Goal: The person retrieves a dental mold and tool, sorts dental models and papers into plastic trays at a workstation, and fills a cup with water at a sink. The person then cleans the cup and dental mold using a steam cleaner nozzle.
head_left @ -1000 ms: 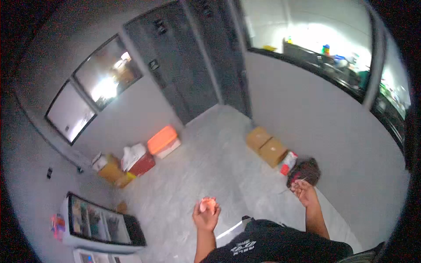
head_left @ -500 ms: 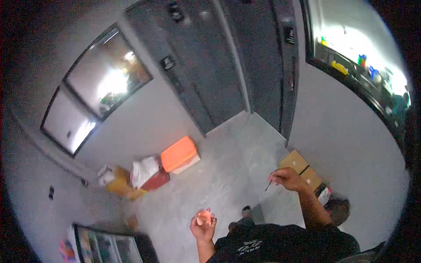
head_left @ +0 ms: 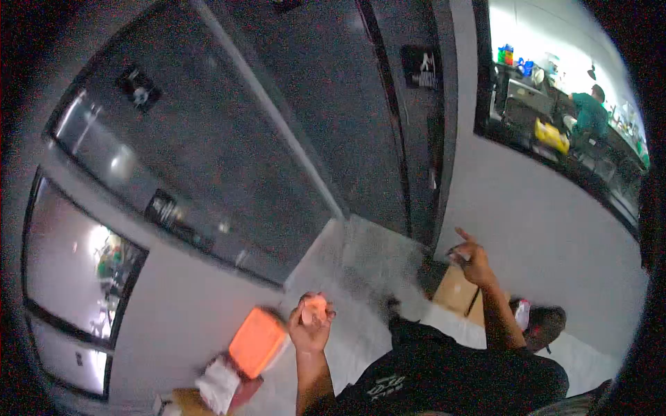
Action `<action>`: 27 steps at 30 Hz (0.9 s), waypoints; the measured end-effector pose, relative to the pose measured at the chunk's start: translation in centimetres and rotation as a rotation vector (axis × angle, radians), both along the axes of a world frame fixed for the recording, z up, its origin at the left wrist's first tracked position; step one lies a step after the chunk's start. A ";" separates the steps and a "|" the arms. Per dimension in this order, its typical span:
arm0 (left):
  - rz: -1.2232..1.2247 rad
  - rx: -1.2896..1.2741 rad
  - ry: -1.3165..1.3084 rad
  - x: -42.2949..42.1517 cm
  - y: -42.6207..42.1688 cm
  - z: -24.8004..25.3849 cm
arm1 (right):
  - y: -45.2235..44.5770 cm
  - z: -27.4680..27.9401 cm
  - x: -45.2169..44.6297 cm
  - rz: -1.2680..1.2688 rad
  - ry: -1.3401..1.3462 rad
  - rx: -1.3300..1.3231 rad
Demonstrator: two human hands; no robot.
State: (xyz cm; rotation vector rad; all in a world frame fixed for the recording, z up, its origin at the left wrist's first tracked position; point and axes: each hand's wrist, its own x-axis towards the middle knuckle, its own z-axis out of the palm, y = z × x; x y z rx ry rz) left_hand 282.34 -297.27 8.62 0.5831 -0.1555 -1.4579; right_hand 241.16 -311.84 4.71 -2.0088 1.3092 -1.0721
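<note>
A pale orange piece (head_left: 316, 308) is clasped in the left hand (head_left: 310, 333); on the right hand (head_left: 474, 263) the forefinger is extended, any pinch too blurred to tell. Grey floor (head_left: 374, 260) is edged by cardboard boxes (head_left: 456, 290) and dark doors (head_left: 312, 76).

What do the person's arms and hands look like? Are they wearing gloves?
No gloves show on the bare left hand or the bare right hand. Both forearms are uncovered too, with no watch or bracelet that I can see. The person wears a black fabric top with slanted white markings, too blurry to read.
</note>
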 end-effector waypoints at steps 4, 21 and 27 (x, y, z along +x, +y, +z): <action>0.012 0.059 0.125 -0.5 -9.4 -0.2 | -11.7 3.8 4.9 -0.136 -0.123 0.167; -0.839 -0.418 -1.475 5.7 -52.9 -7.2 | -35.2 6.0 8.6 -0.883 0.233 -0.352; -1.488 0.054 -0.173 1.5 -66.6 -9.0 | -37.6 8.0 9.5 -0.792 -0.070 -0.470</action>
